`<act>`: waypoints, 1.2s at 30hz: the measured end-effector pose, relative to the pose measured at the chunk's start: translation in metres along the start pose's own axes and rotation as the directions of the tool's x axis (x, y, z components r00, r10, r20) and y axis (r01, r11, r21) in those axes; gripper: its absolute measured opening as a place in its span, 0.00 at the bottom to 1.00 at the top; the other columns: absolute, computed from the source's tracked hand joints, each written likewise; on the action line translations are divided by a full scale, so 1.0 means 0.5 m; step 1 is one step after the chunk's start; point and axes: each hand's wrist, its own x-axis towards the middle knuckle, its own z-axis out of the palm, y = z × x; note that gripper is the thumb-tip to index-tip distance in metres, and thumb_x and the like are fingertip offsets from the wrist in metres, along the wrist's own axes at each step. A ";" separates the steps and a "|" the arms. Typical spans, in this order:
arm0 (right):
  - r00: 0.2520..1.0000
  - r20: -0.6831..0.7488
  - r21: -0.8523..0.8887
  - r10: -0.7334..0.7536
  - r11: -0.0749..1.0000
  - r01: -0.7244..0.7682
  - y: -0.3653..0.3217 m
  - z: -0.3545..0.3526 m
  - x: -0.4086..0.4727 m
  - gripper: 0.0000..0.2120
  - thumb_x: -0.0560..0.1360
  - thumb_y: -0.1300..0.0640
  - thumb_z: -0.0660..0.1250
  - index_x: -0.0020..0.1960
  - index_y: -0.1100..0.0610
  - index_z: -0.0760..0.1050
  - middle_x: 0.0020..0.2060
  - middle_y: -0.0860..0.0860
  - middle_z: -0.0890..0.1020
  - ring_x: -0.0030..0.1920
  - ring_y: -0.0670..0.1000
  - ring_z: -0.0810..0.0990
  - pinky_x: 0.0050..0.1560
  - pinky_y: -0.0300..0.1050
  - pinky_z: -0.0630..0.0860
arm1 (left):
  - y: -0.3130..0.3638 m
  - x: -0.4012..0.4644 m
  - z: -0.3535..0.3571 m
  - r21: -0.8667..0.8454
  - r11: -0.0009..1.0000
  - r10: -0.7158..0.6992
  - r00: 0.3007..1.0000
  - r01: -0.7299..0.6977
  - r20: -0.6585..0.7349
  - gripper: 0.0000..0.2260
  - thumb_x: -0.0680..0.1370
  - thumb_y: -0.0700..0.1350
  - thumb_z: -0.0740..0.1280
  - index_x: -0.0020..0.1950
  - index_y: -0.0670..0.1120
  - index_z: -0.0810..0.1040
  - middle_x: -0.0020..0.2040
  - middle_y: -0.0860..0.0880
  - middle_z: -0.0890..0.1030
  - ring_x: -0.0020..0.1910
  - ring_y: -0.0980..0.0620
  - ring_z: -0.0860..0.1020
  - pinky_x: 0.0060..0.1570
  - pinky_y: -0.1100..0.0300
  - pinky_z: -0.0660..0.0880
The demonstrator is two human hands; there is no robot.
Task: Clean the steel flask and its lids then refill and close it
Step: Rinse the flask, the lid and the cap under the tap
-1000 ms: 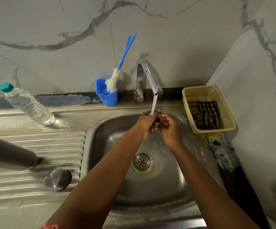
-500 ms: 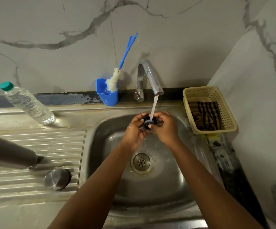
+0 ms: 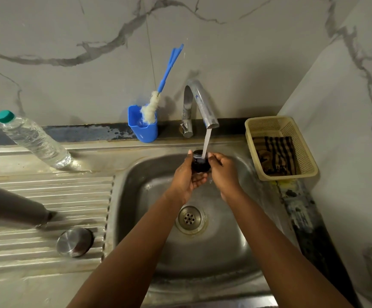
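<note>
Head view: black inner lid [image 3: 200, 163] pinched between left hand [image 3: 186, 177] and right hand [image 3: 221, 172], both curled around it, right under the tap [image 3: 199, 103] stream, over the sink [image 3: 136, 196]. Steel flask [image 3: 11, 202] lying well off to the left on the drainboard [image 3: 47, 185], long axis pointing toward the basin, steel cap [image 3: 75, 241] just beside it. Left hand nearer, probably the one to grab it.

Kitchen, steel sink [image 3: 122, 196], tap [image 3: 199, 103], marble walls [image 3: 69, 41]

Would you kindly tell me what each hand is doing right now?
Left hand: closed on the black inner lid, cupping it under the running tap.
Right hand: fingers closed on the same lid's other side.
</note>
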 end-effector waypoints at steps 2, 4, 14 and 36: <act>0.996 0.020 0.137 0.093 0.986 -0.094 0.008 -0.002 -0.001 0.10 0.82 0.57 0.59 0.55 0.53 0.79 0.48 0.49 0.83 0.49 0.47 0.82 0.46 0.38 0.76 | 0.003 0.002 0.006 0.057 0.998 -0.002 1.000 0.003 -0.022 0.19 0.81 0.61 0.60 0.54 0.47 0.79 0.38 0.45 0.85 0.38 0.51 0.81 0.45 0.58 0.79; 0.984 0.042 0.238 0.174 0.955 -0.179 0.014 -0.004 -0.002 0.10 0.82 0.58 0.58 0.52 0.51 0.78 0.50 0.53 0.84 0.50 0.50 0.83 0.48 0.43 0.79 | 0.004 0.006 0.010 0.118 0.993 -0.006 0.999 0.012 -0.045 0.17 0.81 0.60 0.61 0.55 0.48 0.79 0.46 0.42 0.85 0.42 0.48 0.81 0.50 0.55 0.79; 0.990 0.134 -0.048 0.031 0.999 -0.024 0.018 0.000 -0.010 0.19 0.76 0.69 0.65 0.61 0.50 0.76 0.54 0.46 0.81 0.51 0.41 0.79 0.47 0.31 0.74 | 0.003 0.004 -0.004 0.033 0.999 0.006 1.000 -0.005 -0.030 0.15 0.84 0.46 0.54 0.56 0.43 0.79 0.50 0.41 0.83 0.47 0.46 0.80 0.50 0.52 0.78; 0.976 0.058 -0.396 -0.211 0.893 0.216 -0.038 -0.014 -0.008 0.23 0.70 0.57 0.76 0.63 0.54 0.75 0.60 0.51 0.72 0.54 0.47 0.74 0.44 0.24 0.66 | 0.021 -0.003 -0.008 0.103 0.989 -0.113 0.992 0.107 0.051 0.21 0.84 0.58 0.54 0.57 0.46 0.79 0.42 0.45 0.81 0.41 0.50 0.81 0.56 0.51 0.78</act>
